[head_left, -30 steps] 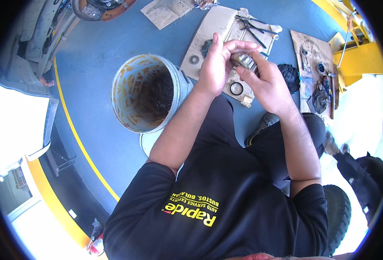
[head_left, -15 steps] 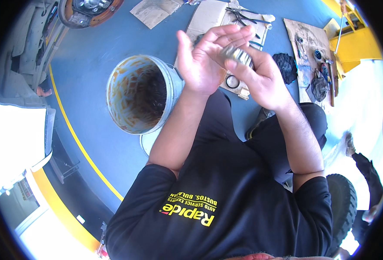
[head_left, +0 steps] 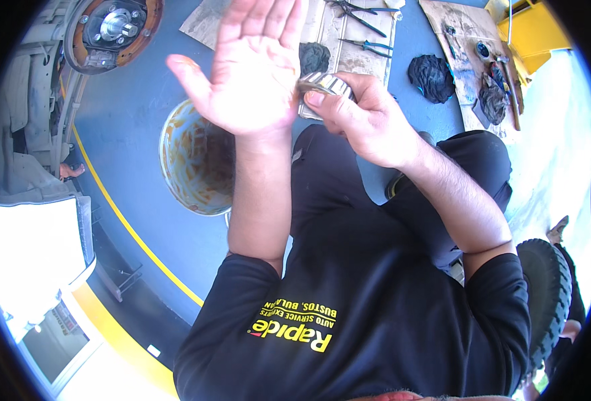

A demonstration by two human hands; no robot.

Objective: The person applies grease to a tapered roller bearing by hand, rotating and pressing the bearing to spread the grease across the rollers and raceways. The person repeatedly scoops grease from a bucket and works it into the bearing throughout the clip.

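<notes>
My right hand is closed around a metal tapered roller bearing, with the thumb on its near face and rollers showing along the rim. Beside it my left hand is spread open, palm facing up and thumb out to the left. It holds nothing, and its heel is right beside the bearing. Below and left of that hand stands a bucket, its inside smeared with brown grease; my left forearm covers part of it.
Pliers lie on cardboard ahead, near a dark crumpled rag. Further right are a black crumpled bundle and another cardboard sheet holding tools. A wheel hub is at upper left, a tyre at lower right. Another person is partly visible beyond it.
My left hand has turned its palm up and moved left and farther forward. The bearing, still in my right hand, has shifted slightly left. The view has shifted, and the bucket is more covered.
</notes>
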